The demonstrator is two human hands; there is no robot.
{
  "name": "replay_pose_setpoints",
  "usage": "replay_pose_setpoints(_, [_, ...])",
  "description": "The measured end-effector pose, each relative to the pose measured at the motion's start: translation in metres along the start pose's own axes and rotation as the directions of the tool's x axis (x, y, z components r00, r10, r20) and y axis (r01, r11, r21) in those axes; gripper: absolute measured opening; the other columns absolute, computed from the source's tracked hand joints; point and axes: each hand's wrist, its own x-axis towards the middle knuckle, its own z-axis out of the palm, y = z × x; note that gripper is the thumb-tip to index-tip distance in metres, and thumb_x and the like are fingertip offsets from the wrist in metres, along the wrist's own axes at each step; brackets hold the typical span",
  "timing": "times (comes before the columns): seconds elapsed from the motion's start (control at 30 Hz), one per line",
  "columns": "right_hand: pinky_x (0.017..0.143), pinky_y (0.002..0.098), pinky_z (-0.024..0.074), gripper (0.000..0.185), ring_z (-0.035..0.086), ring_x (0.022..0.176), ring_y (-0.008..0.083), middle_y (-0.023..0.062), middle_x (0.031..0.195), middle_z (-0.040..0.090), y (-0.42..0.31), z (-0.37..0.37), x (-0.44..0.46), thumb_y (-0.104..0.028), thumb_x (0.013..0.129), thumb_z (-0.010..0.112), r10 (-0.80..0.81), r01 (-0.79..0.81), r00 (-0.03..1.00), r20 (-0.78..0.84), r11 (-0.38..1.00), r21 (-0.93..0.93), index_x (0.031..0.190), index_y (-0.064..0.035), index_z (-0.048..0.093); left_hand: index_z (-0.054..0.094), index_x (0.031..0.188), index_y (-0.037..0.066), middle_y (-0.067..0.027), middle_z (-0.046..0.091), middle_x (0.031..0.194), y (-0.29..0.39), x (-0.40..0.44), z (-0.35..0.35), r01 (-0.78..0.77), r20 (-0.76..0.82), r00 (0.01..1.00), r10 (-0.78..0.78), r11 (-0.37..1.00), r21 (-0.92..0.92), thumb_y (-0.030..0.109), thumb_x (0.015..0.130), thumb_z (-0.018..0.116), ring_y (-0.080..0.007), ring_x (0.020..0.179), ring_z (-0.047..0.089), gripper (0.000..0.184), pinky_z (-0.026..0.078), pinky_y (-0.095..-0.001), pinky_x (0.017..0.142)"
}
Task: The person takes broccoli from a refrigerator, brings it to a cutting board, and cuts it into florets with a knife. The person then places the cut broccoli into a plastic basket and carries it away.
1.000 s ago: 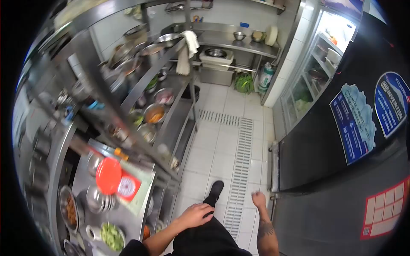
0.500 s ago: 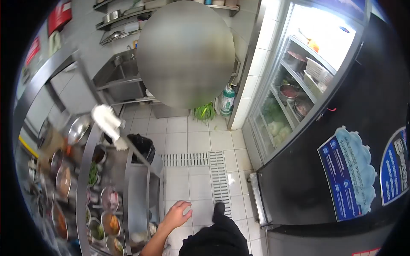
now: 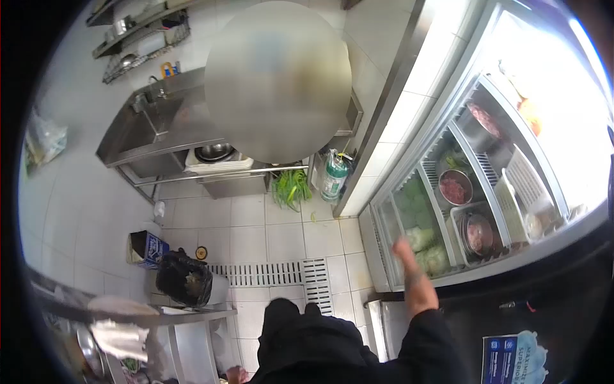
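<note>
My right hand (image 3: 404,251) reaches forward in front of the glass-fronted fridge (image 3: 376,256), near the cabbages (image 3: 430,253) on its lowest shelf. Motion smears its fingers, and whether it touches the door cannot be made out. On the shelves above stand a round bowl of raw meat (image 3: 455,190), a tray with a meat bowl (image 3: 476,232) and a white plastic basket (image 3: 511,198). Only a little of my left hand (image 3: 236,374) shows at the bottom edge, beside my dark clothing; its fingers are unclear.
A black-lined bin (image 3: 185,281) stands left of the floor drain grate (image 3: 259,275). Farther back are a steel sink (image 3: 150,121), leafy greens (image 3: 292,187) and a green-and-white cylinder (image 3: 334,176). A prep counter with a white cloth (image 3: 120,339) is at lower left. A blurred circle hides the back middle.
The view has moved forward and turned toward the fridge and sink. My right hand has come into view at the fridge; my left hand has dropped to the bottom edge.
</note>
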Motion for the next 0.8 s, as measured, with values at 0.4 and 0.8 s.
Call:
replay_pose_setpoints(0.4, [0.114,0.0469,0.0354,0.036,0.039,0.144,0.0262,0.007,0.149,0.05,-0.046,-0.393,0.42,-0.019,0.096,0.048,-0.239,-0.259,0.914,-0.327,0.275,-0.926,0.129,-0.0168,0.063,0.065,0.098,0.006,-0.0139,0.065,0.097,-0.203,0.232,-0.19,0.152,-0.449,0.882,-0.141,0.988,-0.012,0.02,0.091,0.057,-0.0334,0.092,0.063,0.018,0.052,-0.0452,0.077])
replay_pose_setpoints(0.8, [0.107,0.0452,0.0428,0.038,0.051,0.131,0.0317,0.0151,0.137,0.059,-0.127,-0.398,0.463,-0.022,0.1,0.045,0.455,-0.427,0.843,-0.287,0.242,-0.871,0.135,-0.0102,0.057,0.067,0.102,0.002,-0.0132,0.071,0.091,-0.231,0.342,-0.724,-0.233,-0.784,0.409,-0.468,0.777,-0.585,0.008,0.087,0.069,-0.022,0.082,0.069,0.016,0.055,-0.0342,0.076])
